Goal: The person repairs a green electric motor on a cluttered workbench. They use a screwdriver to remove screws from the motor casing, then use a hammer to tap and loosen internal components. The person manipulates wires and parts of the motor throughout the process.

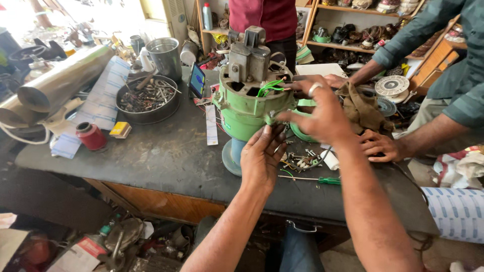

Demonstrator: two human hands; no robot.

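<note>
Motor: a green motor [247, 108] stands upright on the dark surface [166, 156], grey block on top, green wires [269, 86] curling out near its rim.
Left grip: my left hand [262, 156] pinches at the motor's lower right edge, fingertips pressed on it.
Right grip: my right hand [320, 113] spreads loose over the motor's right rim, clasping nothing.
Nearby: a green screwdriver [315, 179] and small parts lie just beside my hands.
Farther: a pan of scrap [147, 99] and a red spool [92, 136] sit left.
Others: another person's hand [380, 146] rests at right.
</note>
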